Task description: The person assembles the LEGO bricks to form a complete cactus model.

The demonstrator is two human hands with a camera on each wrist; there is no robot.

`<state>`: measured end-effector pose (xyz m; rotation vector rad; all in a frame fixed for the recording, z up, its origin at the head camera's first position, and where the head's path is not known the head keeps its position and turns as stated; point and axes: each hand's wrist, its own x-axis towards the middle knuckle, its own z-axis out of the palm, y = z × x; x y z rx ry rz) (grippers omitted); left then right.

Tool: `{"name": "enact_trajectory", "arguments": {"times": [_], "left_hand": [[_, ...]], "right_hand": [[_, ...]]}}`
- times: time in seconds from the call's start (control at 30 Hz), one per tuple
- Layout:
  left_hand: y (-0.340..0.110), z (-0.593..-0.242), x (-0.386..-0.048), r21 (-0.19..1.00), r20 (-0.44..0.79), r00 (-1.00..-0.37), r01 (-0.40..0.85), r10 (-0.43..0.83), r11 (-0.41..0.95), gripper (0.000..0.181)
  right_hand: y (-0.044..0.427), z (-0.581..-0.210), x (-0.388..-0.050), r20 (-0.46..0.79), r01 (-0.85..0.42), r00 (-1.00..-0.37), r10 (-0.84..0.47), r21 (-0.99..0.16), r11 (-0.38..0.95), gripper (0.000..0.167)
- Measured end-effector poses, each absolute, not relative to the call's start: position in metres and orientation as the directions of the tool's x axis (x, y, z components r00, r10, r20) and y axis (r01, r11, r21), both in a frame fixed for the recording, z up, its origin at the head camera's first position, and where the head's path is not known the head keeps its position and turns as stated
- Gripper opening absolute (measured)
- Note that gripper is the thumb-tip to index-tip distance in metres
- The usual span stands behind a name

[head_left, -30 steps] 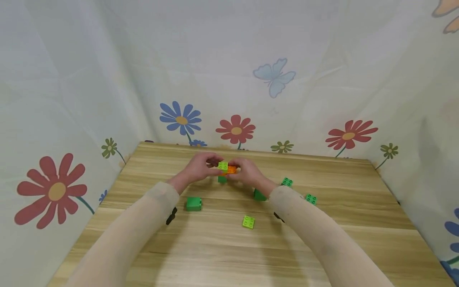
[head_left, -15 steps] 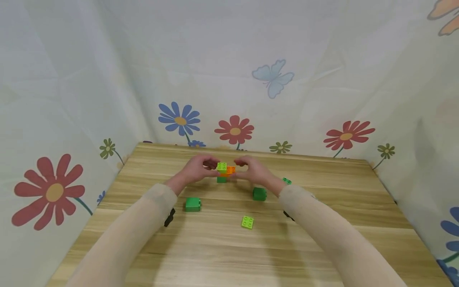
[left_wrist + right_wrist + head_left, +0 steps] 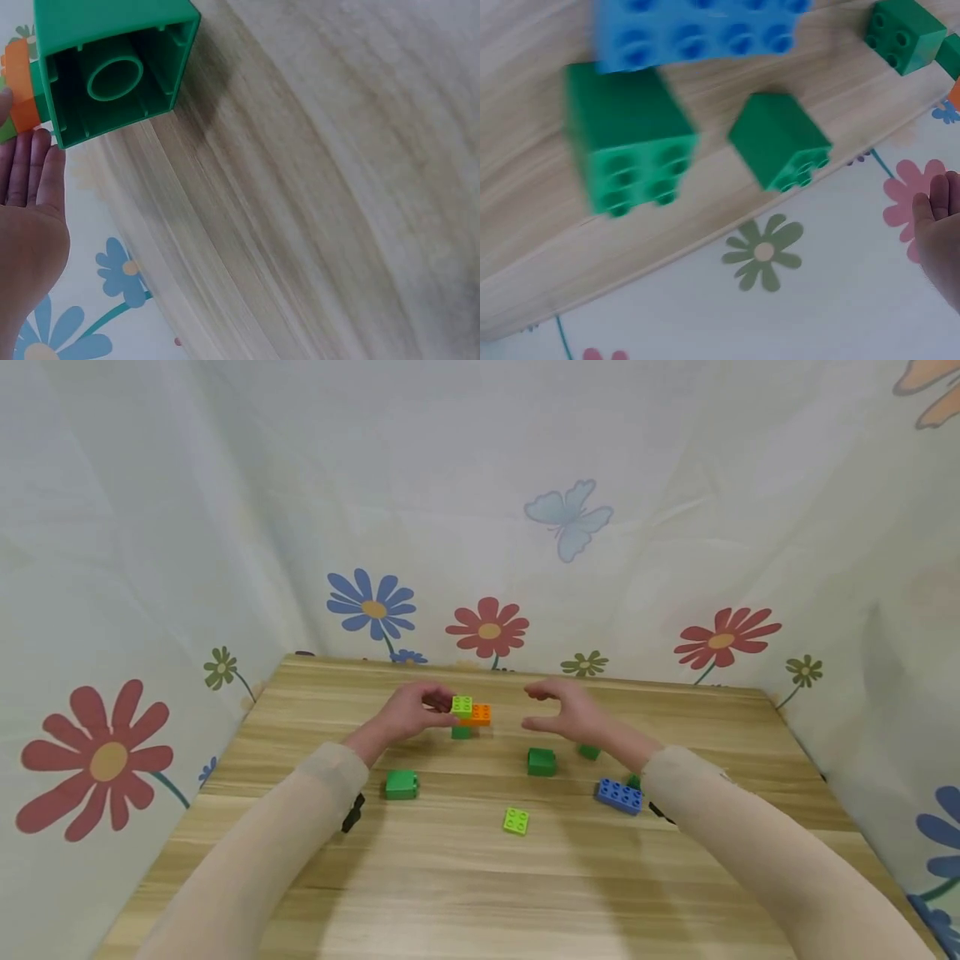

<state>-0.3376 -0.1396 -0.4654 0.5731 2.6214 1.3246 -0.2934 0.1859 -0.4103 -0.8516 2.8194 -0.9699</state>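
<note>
My left hand (image 3: 412, 710) pinches the side of a small toy-brick stack at the table's back: a lime brick (image 3: 462, 706) on top, a longer orange brick (image 3: 480, 716) under it, a green brick (image 3: 461, 732) at the bottom. The left wrist view shows the thumb and fingers at the orange brick (image 3: 21, 84), partly cut off by the frame. To the right of the stack and apart from it, my right hand (image 3: 570, 714) hangs in the air, thumb and fingers spread, holding nothing. Below it lies a green brick (image 3: 542, 762).
On the wooden table (image 3: 450, 877), a green brick (image 3: 402, 784) lies to the left and a flat lime brick (image 3: 516, 821) near the middle. A blue brick (image 3: 619, 795) and more green bricks (image 3: 589, 751) are near the right forearm. A flowered cloth (image 3: 645, 568) hangs behind the table.
My right hand has let go of the orange brick and moved right, its fingers opening. The blue brick has come into view beside the right sleeve. My left hand stays at the stack.
</note>
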Motion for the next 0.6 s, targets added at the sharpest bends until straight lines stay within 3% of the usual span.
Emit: {"name": "enact_trajectory", "arguments": {"times": [0.6], "left_hand": [[-0.143, -0.470, -0.342, 0.815, 0.016, -0.914, 0.247, 0.406, 0.524, 0.044]], "right_hand": [[0.278, -0.424, -0.226, 0.134, -0.474, -0.874, -0.466, -0.442, 0.762, 0.066]]}}
